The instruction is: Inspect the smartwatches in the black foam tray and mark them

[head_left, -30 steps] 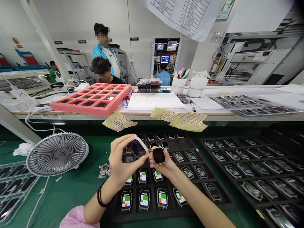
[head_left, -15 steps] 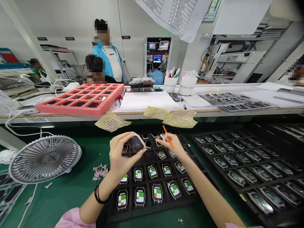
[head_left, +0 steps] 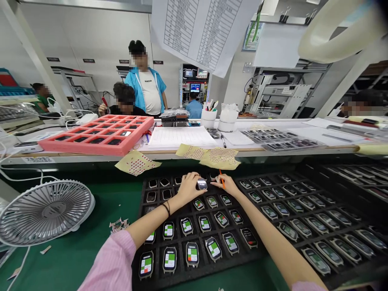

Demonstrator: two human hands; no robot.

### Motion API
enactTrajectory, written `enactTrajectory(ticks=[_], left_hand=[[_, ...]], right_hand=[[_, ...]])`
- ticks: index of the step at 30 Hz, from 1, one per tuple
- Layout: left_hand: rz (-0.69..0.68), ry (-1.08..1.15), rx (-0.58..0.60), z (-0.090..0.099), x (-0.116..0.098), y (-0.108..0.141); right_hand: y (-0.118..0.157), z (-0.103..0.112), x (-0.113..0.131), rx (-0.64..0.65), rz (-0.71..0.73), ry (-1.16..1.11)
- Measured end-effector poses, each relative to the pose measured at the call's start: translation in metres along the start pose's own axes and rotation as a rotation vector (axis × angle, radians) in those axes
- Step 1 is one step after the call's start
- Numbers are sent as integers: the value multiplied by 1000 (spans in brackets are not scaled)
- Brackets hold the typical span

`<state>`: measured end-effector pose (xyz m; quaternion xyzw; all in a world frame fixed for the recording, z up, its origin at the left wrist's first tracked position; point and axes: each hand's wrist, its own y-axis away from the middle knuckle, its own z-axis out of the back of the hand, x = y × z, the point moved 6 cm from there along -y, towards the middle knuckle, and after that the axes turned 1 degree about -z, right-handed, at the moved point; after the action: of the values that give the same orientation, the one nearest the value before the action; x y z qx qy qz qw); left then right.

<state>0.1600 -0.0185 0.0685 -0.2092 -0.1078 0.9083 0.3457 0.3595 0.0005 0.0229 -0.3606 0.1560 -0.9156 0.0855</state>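
While my hands are above the black compartment tray [head_left: 138, 279], my left hand [head_left: 189, 188] is curled nearly closed and pinches a silver smartwatch [head_left: 201, 184] over the tray's upper rows. My right hand [head_left: 226, 185] is also almost closed and grips a thin orange stick [head_left: 222, 179], just beside the watch. Other watches [head_left: 192, 254] with green and red screens lie in the compartments below.

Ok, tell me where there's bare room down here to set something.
Green mat shows between the fan and the black watch tray, below the paper scraps. It's crowded around your left hand and right hand, over that tray and the second watch tray to its right.
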Motion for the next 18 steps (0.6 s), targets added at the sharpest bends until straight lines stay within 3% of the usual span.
enactTrajectory(ticks=[4, 9, 14, 18], left_hand=[[15, -37, 46, -31, -4, -25], [35, -64, 147, -57, -1, -27], [44, -92, 206, -43, 3, -15], [62, -120, 321, -28, 3, -1]], right_hand=[[3, 0, -12, 1, 3, 76], [5, 11, -25, -44, -14, 208], [9, 16, -31, -43, -29, 278], [16, 19, -32, 0, -54, 292]])
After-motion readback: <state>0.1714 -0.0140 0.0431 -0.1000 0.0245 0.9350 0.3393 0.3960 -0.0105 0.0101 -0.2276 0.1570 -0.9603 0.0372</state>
